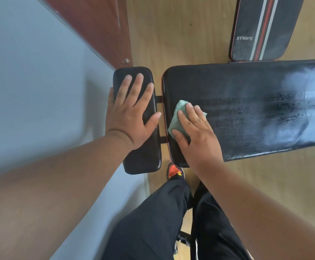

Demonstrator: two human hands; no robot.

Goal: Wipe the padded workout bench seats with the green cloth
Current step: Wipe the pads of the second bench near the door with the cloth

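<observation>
A long black padded bench seat (256, 109) runs to the right, streaked with damp wipe marks and glare. Left of it, across a narrow gap, lies a small black pad (145, 151). My left hand (130, 111) rests flat on the small pad with fingers spread. My right hand (196, 130) presses a folded green cloth (177, 119) flat onto the left end of the long seat, fingers straight over it. Much of the cloth is hidden under the hand.
A second bench pad (246, 34), black with red and white stripes, lies on the wooden floor (181, 34) beyond the long seat. A grey wall (31, 91) and a red-brown baseboard (96, 25) run along the left. My legs in black trousers (162, 222) stand below the bench.
</observation>
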